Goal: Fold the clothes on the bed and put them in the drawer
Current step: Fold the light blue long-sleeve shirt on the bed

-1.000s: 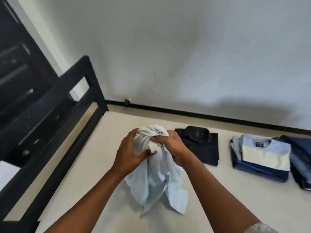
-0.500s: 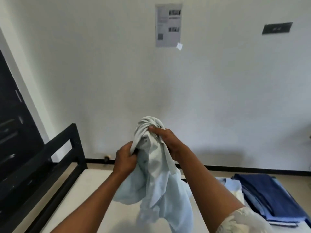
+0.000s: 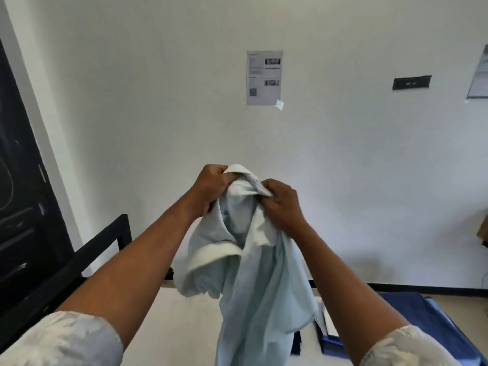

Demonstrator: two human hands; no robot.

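A pale blue shirt [image 3: 253, 294] hangs crumpled in the air above the bed [image 3: 182, 320]. My left hand [image 3: 211, 187] grips its bunched top from the left, and my right hand [image 3: 281, 204] pinches the same top from the right. The cloth drapes down between my forearms and hides part of the mattress. Folded blue clothes [image 3: 433, 313] lie on the bed at the lower right, partly behind my right arm. No drawer is in view.
A black bed frame [image 3: 100, 244] runs along the left, with a dark door [image 3: 18, 207] beyond it. A white wall faces me with a paper sheet [image 3: 264, 77] and a black switch plate [image 3: 412, 82].
Both hands have lifted the shirt up off the bed to chest height. The view has tilted up toward the wall, and the folded piles have slid mostly out of sight.
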